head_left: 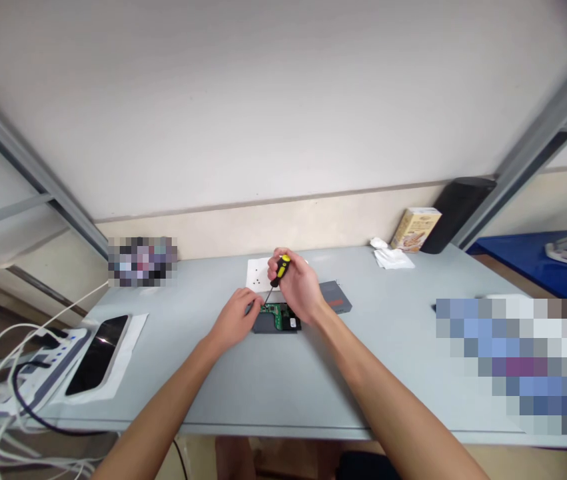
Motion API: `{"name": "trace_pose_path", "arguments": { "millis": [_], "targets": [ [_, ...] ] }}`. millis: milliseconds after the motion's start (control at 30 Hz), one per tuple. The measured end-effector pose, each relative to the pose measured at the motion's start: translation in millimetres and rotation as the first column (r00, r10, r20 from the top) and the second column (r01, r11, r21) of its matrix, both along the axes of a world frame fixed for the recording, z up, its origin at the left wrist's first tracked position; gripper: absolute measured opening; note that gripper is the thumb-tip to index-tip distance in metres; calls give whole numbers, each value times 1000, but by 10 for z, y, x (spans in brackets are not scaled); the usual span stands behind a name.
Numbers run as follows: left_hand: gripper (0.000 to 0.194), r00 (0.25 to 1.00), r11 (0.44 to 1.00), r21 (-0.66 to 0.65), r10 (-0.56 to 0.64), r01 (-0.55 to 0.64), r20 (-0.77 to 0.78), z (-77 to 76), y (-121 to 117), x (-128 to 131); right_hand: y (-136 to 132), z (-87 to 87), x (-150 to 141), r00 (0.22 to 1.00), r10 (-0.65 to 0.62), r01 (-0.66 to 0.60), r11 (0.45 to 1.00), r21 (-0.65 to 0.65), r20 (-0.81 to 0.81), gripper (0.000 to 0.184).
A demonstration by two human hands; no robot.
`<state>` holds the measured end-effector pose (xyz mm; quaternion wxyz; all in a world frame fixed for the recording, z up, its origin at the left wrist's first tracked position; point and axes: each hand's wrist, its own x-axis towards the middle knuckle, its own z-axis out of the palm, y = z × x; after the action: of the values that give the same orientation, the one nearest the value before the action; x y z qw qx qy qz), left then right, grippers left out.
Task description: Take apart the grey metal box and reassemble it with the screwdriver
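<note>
My right hand (pixel 297 283) is wrapped around the yellow and black handle of a screwdriver (pixel 281 268). Its thin shaft slants down to the left, the tip at the upper left of a green circuit board (pixel 274 313) set in a dark flat casing (pixel 264 325). With fingers closed on the casing's left edge, my left hand (pixel 238 313) sits beside the screwdriver tip. A grey flat cover (pixel 334 297) with a reddish patch lies right of the board, partly behind my right wrist. Behind the board is a white sheet (pixel 256 275) with several small dark screws on it.
On the left are a phone (pixel 100 353) on white paper and a power strip (pixel 48 370) with tangled cables. At the back right stand a yellow box (pixel 416 230), crumpled tissue (pixel 390 256) and a black cylinder (pixel 456 213). Blurred items lie far right and back left.
</note>
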<state>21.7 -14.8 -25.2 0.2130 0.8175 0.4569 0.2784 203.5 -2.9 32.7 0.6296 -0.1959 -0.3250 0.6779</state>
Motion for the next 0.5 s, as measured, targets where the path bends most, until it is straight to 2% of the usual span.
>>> {"name": "trace_pose_path", "arguments": {
  "millis": [267,500],
  "targets": [
    [27,1000,1000,3,-7,7,10,-19,7,0,23,-24,62,997,-23,27,998,-64,69,38],
    [27,1000,1000,19,-11,10,14,-7,-2,1,-3,-2,94,998,48,-46,997,-60,29,48]
  ]
}}
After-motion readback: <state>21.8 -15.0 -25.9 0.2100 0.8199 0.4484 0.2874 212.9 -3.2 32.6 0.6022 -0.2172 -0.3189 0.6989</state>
